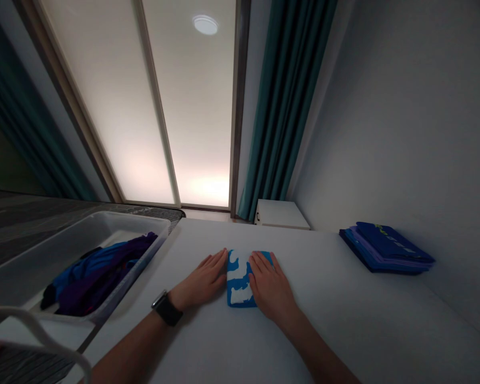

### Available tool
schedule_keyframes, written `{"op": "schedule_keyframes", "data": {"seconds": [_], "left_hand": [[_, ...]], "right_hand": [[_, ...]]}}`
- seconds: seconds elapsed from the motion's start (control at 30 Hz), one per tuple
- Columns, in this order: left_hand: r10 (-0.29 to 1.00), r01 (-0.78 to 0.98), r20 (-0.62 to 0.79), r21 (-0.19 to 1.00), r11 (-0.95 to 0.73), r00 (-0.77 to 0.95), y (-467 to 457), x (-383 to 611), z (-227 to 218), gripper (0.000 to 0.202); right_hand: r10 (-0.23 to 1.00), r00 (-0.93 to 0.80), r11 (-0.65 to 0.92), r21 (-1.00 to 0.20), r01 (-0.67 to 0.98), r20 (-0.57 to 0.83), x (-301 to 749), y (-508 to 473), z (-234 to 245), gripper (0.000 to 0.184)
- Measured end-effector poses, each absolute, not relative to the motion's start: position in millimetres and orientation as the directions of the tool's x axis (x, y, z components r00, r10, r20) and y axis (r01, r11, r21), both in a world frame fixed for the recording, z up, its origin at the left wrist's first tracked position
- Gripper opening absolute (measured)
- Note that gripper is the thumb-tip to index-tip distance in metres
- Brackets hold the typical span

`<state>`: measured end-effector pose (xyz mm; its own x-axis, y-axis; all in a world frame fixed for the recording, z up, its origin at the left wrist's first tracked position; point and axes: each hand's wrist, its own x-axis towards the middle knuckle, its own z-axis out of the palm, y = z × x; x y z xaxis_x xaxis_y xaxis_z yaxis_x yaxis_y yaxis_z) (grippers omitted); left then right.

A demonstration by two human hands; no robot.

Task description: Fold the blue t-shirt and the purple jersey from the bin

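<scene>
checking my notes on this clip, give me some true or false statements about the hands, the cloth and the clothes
The right hand lies flat on the folded blue-and-white cloth. True.
The left hand lifts the cloth off the white table. False: it lies flat at the cloth's left edge, cloth on the table.
The black watch is on the right wrist. False: it is on the left wrist.
The clear bin holds loose blue and purple clothes. True.
The folded blue stack sits in the bin. False: it lies on the table, far right.
</scene>
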<state>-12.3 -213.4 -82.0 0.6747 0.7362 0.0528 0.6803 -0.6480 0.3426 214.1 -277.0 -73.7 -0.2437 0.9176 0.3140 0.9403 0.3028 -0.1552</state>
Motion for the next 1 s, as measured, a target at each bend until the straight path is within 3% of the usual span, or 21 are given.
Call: {"op": "schedule_keyframes", "data": {"seconds": [0.47,0.7,1.0], "left_hand": [[0.735,0.710,0.161,0.190,-0.678,0.659,-227.5,11.1,-97.6,0.057],[0.764,0.744,0.013,0.222,-0.631,0.645,-225.9,4.1,-89.7,0.063],[0.766,0.745,-0.028,0.262,-0.614,0.642,-229.6,10.5,-88.6,0.079]], "right_hand": [[0.916,-0.286,0.324,-0.095,0.941,0.282,200.5,-275.4,-89.0,0.052],[0.918,-0.291,0.329,-0.108,0.938,0.268,201.7,-274.9,-88.0,0.052],[0.915,-0.296,0.338,-0.122,0.933,0.276,200.8,-274.8,-88.8,0.052]]}}
